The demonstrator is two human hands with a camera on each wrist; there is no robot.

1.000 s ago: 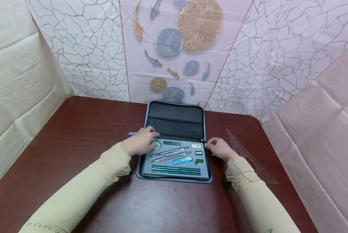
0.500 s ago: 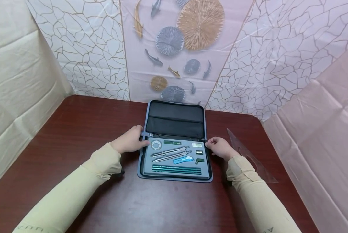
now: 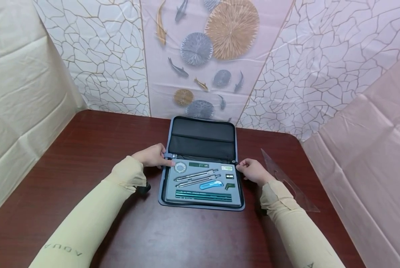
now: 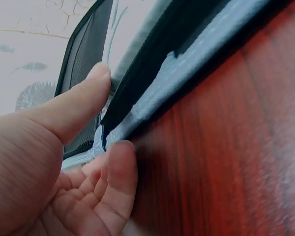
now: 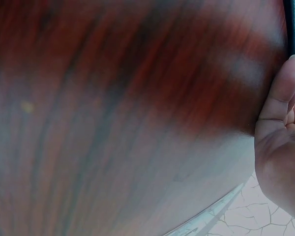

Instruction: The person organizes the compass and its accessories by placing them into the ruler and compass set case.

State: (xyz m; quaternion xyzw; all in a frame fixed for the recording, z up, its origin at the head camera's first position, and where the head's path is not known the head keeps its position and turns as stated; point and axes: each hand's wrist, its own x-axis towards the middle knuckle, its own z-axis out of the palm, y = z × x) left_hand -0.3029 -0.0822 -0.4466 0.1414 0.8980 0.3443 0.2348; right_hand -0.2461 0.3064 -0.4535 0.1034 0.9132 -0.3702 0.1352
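Note:
A blue zippered case (image 3: 200, 208) lies unfolded on the table, its black lid (image 3: 203, 136) standing at the back. Its grey tray (image 3: 186, 190) bears a round dial (image 3: 180, 167), two silver compasses (image 3: 194, 175), a blue cutter (image 3: 211, 185), a sharpener (image 3: 229, 176), an eraser (image 3: 226, 168) and several green pencils (image 3: 203, 196). My left hand (image 3: 152, 155) grips the case's left edge near the hinge, thumb (image 4: 96, 81) at the tray's edge, fingers curled below along the outer side. My right hand (image 3: 252, 170) pinches the right edge near the hinge; its other fingers are mostly hidden.
A clear set square (image 3: 287, 182) lies to the right, partly behind the right forearm. The dark red table (image 3: 200, 238) reaches a patterned cloth backdrop (image 3: 200, 74), with pale cloth walls (image 3: 15, 111) at both sides.
My left hand has moved left off the tray's upper left corner and taken hold of the case's left edge by the hinge. My right hand has stayed in place.

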